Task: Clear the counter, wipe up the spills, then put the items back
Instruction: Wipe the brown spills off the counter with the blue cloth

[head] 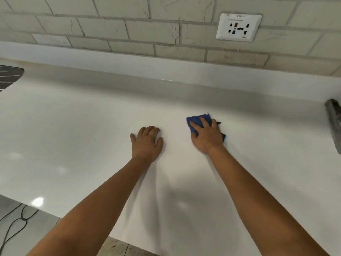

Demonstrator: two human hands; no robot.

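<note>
A folded blue cloth (194, 121) lies on the white counter (73, 130), right of centre. My right hand (207, 134) presses flat on top of it with fingers spread, covering most of the cloth. My left hand (146, 142) rests palm down on the bare counter just left of the cloth, its fingers slightly bent and holding nothing. I cannot make out any spill on the glossy surface.
A dark object (10, 76) pokes in at the left edge and a grey object (335, 124) lies at the right edge. A wall socket (239, 27) sits on the tiled backsplash. Black cables (16, 221) trail on the floor past the counter's front edge.
</note>
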